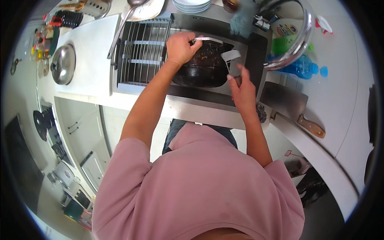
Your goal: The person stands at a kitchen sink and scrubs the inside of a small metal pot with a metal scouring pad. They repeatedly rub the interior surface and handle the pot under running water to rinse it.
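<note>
A blackened round metal pan or wok (204, 72) is propped in the stainless-steel sink (258, 60), its dark, stained surface facing me. My left hand (181, 48) grips its upper edge, where a pale strip of rim (211, 39) shows beside the thumb. My right hand (245, 88) holds a scraper (231, 55) with a flat pale blade and thin shank; most of its handle is hidden in the fingers. The blade is close to the pan's right side, and I cannot tell whether it touches.
A metal drying rack (144, 51) spans the sink's left part. The curved chrome faucet (306, 39) rises at right, near a blue bottle (295, 67). A cleaver (285, 100) and steel-wool scrubber (261, 112) lie on the right counter. A ladle (123, 28) and pot lid (63, 64) are left.
</note>
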A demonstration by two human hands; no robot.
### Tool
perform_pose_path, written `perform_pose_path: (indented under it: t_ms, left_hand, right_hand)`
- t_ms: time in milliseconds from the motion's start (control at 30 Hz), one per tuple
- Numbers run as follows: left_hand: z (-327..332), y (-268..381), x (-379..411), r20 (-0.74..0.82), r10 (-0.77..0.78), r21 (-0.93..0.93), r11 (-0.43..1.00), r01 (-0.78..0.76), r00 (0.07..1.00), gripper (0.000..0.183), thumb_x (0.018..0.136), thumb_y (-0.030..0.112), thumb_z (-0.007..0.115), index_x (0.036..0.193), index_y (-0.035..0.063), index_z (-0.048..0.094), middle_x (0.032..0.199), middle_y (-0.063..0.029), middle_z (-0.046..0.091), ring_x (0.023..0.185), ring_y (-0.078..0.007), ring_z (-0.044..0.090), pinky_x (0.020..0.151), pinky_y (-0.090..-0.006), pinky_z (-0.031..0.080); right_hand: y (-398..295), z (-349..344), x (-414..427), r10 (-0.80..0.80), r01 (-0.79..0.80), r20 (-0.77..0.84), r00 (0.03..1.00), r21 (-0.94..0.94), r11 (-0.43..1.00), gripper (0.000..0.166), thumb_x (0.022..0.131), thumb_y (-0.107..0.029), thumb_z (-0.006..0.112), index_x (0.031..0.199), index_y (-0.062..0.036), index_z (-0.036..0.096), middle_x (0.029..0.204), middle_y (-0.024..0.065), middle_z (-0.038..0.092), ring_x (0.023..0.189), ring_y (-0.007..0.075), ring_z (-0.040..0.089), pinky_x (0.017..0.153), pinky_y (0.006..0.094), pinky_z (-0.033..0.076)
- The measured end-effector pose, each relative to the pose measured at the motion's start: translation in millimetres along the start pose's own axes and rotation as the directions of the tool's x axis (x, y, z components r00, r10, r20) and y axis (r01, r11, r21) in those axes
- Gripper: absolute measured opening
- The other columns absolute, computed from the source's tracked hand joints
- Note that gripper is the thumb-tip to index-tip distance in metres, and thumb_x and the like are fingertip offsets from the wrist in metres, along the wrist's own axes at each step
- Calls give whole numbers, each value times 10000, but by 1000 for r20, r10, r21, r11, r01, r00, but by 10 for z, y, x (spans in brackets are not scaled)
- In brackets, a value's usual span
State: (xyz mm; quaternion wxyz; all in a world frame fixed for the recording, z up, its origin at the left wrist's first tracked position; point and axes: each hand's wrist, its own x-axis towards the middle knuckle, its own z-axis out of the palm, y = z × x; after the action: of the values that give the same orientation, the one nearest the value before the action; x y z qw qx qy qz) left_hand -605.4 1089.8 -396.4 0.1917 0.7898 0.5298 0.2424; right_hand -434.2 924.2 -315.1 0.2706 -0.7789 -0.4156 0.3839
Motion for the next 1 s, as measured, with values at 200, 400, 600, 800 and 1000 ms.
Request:
perform_pose_path:
  t_ms: [200, 400, 600, 800, 1000]
  left_hand:
    - [74, -30, -153, -87, -207, -48, 978, 203, 974, 364, 789, 462, 615, 717, 107, 654, 650, -126, 617, 639, -361, 596, 568, -426, 459]
    - [-14, -50, -156, -40, -250, 83, 964, 252, 967, 470, 832, 546, 582, 800, 94, 705, 632, -167, 623, 642, -384, 618, 591, -442, 481]
    - [52, 42, -288, 31, -97, 178, 980, 90, 995, 433, 858, 503, 571, 780, 82, 637, 625, -180, 618, 625, -404, 618, 562, -484, 480]
    - [128, 239, -337, -26, -107, 143, 984, 110, 994, 314, 912, 398, 528, 860, 92, 580, 673, -190, 632, 654, -433, 612, 565, -498, 475]
    - [159, 178, -353, 16, -41, 19, 999, 41, 999, 228, 911, 310, 530, 869, 93, 586, 690, -210, 614, 684, -443, 599, 582, -490, 462]
  right_hand:
    - [276, 101, -82, -136, 136, -89, 987, -3, 991, 484, 878, -235, 613, 1296, -23, 488, 911, 214, 647, 834, 376, 637, 748, 420, 488]
    - [250, 75, 79, 97, -75, -23, 995, 469, 880, 555, 873, -151, 612, 1375, -36, 406, 810, 118, 630, 659, 193, 641, 522, 343, 493]
    - [48, 414, 350, -21, 95, -190, 982, 388, 917, 491, 898, -97, 562, 1373, -137, 447, 817, 151, 644, 673, 223, 625, 574, 341, 490]
    - [36, 572, 367, -185, 215, -274, 944, 86, 973, 453, 881, -62, 529, 1321, -167, 510, 920, 217, 635, 857, 395, 611, 773, 435, 484]
    - [44, 563, 445, -214, 271, -345, 914, 123, 955, 454, 876, -60, 533, 1312, -185, 523, 858, 214, 616, 793, 388, 602, 744, 449, 487]
